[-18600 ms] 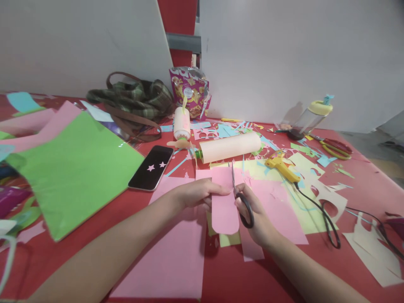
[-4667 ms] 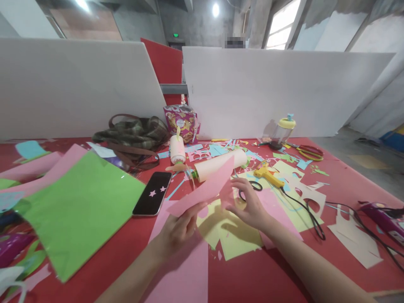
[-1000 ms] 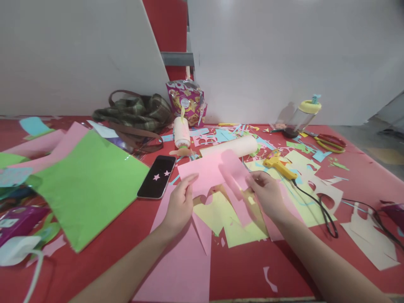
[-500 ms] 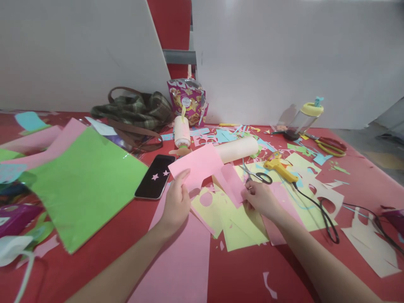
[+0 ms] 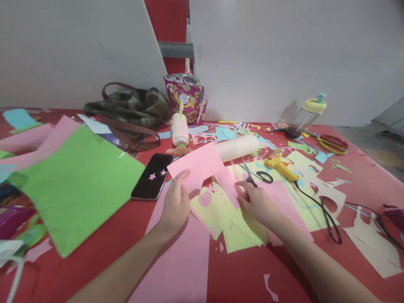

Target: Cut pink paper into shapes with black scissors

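My left hand [image 5: 178,200] is closed on a small pink sheet of paper [image 5: 197,164], the thumb lying over its lower left part. Under that sheet's right side, a second pink paper piece [image 5: 229,183] slants down to the right. My right hand [image 5: 254,200] has its thumb and index finger at the right edge of this piece; the other fingers are curled and partly hidden. Scissors with black handles [image 5: 263,176] lie just beyond the right hand. Yellow paper sheets with cut-outs [image 5: 243,231] and a long pink sheet [image 5: 179,265] lie beneath the hands.
On the left are a phone [image 5: 151,181] with two pink stars and a green sheet [image 5: 82,185]. Behind stand a white bottle [image 5: 179,128], a white roll [image 5: 238,147] and a snack bag [image 5: 186,97]. A yellow glue gun [image 5: 280,168] with black cord lies right, near a lidded cup [image 5: 304,118].
My right hand has shifted slightly left, away from the scissors' handles and onto the edge of the slanting pink piece. My left hand keeps the pink sheet almost still. The view has turned slightly.
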Available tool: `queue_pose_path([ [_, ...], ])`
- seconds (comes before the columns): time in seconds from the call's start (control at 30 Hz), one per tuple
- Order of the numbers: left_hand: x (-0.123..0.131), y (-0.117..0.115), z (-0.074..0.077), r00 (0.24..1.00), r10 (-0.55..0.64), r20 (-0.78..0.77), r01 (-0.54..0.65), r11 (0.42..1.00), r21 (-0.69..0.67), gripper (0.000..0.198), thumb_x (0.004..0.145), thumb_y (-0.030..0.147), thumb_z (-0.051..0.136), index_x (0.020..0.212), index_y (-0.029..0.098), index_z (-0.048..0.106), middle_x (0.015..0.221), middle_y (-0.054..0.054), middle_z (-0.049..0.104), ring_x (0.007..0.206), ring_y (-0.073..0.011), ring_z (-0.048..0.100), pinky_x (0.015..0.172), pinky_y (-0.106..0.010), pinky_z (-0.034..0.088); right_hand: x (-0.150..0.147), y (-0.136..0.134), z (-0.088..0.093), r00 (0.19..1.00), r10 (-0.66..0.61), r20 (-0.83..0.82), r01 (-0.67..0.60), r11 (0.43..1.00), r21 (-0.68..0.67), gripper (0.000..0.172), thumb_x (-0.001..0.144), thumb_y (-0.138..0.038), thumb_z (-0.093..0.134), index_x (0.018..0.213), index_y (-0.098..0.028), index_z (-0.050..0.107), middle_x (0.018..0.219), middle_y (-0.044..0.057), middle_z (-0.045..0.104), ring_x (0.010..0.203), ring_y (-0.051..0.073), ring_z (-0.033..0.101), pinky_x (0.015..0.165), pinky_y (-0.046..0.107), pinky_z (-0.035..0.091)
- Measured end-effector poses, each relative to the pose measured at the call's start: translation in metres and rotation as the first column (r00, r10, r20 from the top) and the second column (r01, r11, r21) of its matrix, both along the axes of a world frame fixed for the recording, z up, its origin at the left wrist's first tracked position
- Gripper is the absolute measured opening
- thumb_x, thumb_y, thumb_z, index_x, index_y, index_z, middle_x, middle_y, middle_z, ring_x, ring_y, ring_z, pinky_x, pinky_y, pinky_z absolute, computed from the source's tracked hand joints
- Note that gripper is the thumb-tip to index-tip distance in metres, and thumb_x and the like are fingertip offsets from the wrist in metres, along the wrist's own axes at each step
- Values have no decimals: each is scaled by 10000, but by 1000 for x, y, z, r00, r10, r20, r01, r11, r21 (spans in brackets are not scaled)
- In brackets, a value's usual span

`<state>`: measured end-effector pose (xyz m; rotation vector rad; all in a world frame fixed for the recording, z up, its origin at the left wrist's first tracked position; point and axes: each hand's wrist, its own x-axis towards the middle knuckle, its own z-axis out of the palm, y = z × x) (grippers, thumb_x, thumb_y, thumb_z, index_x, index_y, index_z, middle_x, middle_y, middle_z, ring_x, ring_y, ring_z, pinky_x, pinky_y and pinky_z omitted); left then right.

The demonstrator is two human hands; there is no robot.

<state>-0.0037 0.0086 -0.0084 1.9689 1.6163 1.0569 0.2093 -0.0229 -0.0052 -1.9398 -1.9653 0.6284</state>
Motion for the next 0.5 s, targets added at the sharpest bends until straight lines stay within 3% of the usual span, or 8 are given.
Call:
queue_pose_path([
  [0.17,-1,1,0,1000,5,8,-5,1000,-29,363,792,91,294,1128,132,422,1169,-89,480,1105,-166,411,949,-339,333,0,-2,-1,980,131,152,-138,990,31,193,756,-122,370,754,-202,546,596,24,518,549,151,460,457,212,265],
  [0.5,-2,3,3,1000,20,-6,-21,998,-62,351,801,110,291,1126,129,420,1164,-88,485,1101,-168,417,937,-322,341,-3,-4,0,966,163,201,-180,981,73,229,764,-99,369,866,-186,554,769,63,494,612,149,472,493,230,332],
])
